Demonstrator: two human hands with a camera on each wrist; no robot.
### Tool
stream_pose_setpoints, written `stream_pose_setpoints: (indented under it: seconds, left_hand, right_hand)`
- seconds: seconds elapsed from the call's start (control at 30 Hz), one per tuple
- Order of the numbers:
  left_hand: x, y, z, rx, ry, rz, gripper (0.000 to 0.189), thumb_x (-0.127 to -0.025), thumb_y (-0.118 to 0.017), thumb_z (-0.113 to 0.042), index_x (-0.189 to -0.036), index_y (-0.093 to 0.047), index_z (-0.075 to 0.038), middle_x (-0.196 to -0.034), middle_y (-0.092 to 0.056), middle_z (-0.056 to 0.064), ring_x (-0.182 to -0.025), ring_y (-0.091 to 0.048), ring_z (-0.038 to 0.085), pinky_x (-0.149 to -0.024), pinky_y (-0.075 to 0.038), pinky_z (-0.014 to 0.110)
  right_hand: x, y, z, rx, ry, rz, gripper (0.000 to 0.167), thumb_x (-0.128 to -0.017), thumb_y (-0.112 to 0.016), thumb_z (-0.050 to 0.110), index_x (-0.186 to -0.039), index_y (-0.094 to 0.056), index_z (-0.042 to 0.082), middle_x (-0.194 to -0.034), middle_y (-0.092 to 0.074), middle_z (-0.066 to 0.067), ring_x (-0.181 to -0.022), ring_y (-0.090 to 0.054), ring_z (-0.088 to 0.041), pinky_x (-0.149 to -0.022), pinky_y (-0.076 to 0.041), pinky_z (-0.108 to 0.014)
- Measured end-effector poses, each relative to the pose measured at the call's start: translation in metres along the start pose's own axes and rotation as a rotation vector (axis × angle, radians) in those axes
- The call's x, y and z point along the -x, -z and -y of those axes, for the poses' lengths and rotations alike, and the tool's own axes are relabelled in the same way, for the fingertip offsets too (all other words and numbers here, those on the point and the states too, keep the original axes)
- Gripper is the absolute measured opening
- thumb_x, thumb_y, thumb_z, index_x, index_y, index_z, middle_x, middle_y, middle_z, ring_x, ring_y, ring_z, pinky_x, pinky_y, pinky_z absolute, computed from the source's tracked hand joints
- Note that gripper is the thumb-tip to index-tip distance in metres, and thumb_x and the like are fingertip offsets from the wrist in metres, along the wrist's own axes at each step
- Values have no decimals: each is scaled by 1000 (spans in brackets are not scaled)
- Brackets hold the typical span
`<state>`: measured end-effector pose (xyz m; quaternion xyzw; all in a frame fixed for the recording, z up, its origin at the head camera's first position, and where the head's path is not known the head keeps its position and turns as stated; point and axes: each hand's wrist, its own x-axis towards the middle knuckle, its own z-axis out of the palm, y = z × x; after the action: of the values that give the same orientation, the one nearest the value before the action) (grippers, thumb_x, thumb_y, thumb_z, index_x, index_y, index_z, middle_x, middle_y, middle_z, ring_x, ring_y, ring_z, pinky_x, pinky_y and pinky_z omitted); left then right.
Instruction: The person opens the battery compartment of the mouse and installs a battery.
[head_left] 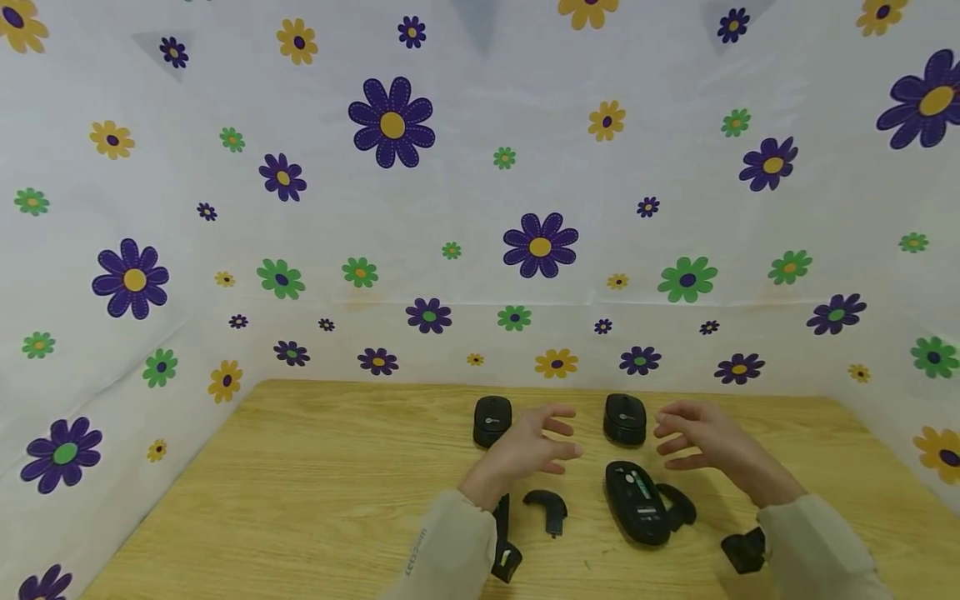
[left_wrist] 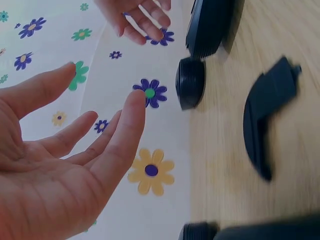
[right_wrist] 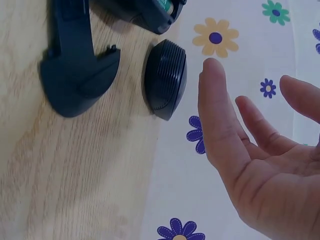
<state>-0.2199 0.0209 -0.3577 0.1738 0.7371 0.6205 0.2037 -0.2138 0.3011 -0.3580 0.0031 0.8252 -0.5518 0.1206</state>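
Both hands hover above the table, fingers spread and relaxed, holding nothing. My left hand [head_left: 525, 446] is close to a black computer mouse [head_left: 492, 415] at the back, overlapping its lower corner in the head view. Beside a second black mouse [head_left: 625, 417] floats my right hand [head_left: 705, 437], apart from it. Between the hands and nearer lies an opened mouse [head_left: 637, 507], its compartment showing a green-labelled battery [head_left: 642, 483]. A curved black cover piece [head_left: 553, 507] lies below the left hand. Another curved black piece [head_left: 681, 505] lies against the opened mouse's right side.
A black piece [head_left: 507, 560] lies partly behind the left sleeve [head_left: 450, 550]. By the right sleeve [head_left: 813, 546] is another black piece [head_left: 742, 552], partly covered. A flower-printed white sheet [head_left: 450, 192] encloses the wooden table [head_left: 300, 492] at the back and sides.
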Motion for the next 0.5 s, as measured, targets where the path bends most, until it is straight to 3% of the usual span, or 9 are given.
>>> stream_pose_setpoints:
  seconds: [0.17,0.4,0.5]
  left_hand:
    - [-13,-12,0,-3,9,24,49,-96,-68,-3,-143,-53,-2,-126,-59,18,-107,-67,35,-84,-61,40]
    - [-27,-21,2,12,59,4,48,-95,-71,-7,-140,-56,-4,-120,-60,12,-100,-67,25,-84,-61,40]
    - [-35,-25,0,23,72,-7,48,-95,-71,-8,-141,-56,-5,-121,-61,11,-102,-67,26,-84,-61,39]
  right_hand:
    - [0,6,-2,-6,-30,-18,50,-110,-43,21,-137,-35,-21,-117,-59,-28,-96,-68,-29,-80,-62,-45]
    - [-2,2,-11,-26,-41,-33,48,-110,-45,20,-136,-38,-20,-120,-58,-31,-99,-67,-32,-82,-62,-46]
    - [-5,2,-12,-18,-51,-44,50,-110,-45,22,-137,-37,-19,-124,-56,-35,-102,-66,-35,-83,-61,-46]
